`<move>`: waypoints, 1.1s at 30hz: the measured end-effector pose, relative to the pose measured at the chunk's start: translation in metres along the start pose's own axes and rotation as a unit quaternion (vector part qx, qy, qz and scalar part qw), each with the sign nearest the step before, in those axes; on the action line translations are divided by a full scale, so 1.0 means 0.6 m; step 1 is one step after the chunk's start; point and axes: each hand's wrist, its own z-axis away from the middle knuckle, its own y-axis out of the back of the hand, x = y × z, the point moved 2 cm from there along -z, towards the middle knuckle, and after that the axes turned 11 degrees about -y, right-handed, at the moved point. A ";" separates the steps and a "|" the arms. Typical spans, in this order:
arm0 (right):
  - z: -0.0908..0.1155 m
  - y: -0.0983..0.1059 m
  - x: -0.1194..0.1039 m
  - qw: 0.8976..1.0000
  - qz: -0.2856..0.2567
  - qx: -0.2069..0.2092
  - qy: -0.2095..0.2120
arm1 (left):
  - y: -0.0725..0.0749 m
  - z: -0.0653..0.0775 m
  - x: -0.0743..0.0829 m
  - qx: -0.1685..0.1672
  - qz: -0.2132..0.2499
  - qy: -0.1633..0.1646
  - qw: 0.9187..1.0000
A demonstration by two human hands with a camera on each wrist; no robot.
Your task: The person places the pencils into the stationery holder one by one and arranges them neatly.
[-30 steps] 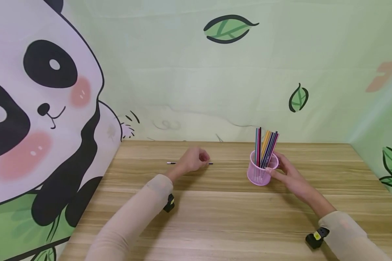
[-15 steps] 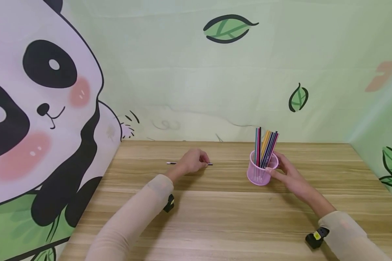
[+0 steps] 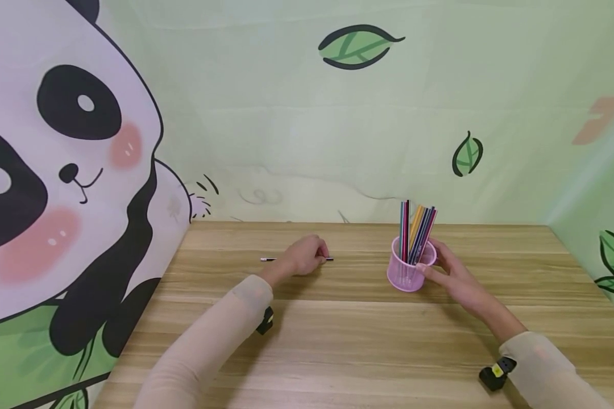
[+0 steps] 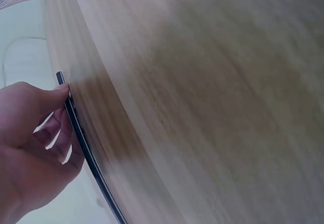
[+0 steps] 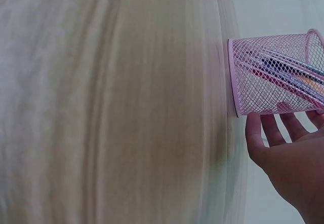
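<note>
My left hand [image 3: 307, 255] pinches a thin dark pencil [image 4: 91, 155] near one end between thumb and fingertips. The pencil lies roughly level, its pale end pointing left in the head view; whether it touches the table I cannot tell. To the right stands a pink mesh pen holder [image 3: 403, 278], upright on the table, with several coloured pencils [image 3: 420, 227] leaning in it. My right hand [image 3: 455, 278] holds the pen holder from its right side, thumb at the near side and fingers around the back. In the right wrist view the fingers [image 5: 276, 133] lie against the mesh.
The wood-grain table [image 3: 337, 341] reaches back to a pale green wall cloth [image 3: 266, 113] printed with leaves. A large printed panda [image 3: 97, 187] covers the cloth on the left. Each wrist carries a small black camera [image 3: 496, 375].
My left fingers have come down onto the pencil and now pinch it; hand and pencil have shifted very slightly toward me. The right hand and the pen holder stay put.
</note>
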 end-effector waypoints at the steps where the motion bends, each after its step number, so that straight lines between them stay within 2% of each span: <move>1: 0.001 -0.001 0.000 1.000 0.000 0.000 0.001 | 0.000 0.001 0.001 -0.003 -0.003 -0.003 1.000; 6: 0.001 0.000 0.000 1.000 -0.003 0.003 0.006 | 0.005 0.003 0.004 -0.009 0.014 -0.020 1.000; 12: -0.001 0.002 0.000 1.000 0.001 0.001 0.002 | 0.026 0.001 0.020 0.008 0.060 -0.053 0.997; 22: -0.003 -0.001 0.001 1.000 -0.004 0.001 0.009 | 0.074 -0.017 0.092 0.023 0.067 -0.128 0.989; 27: -0.002 0.000 0.003 1.000 -0.003 0.002 0.010 | 0.096 -0.027 0.128 0.038 0.081 -0.166 0.982; 33: -0.003 -0.001 0.007 1.000 -0.004 0.000 0.012 | 0.122 -0.027 0.170 0.070 0.127 -0.197 0.970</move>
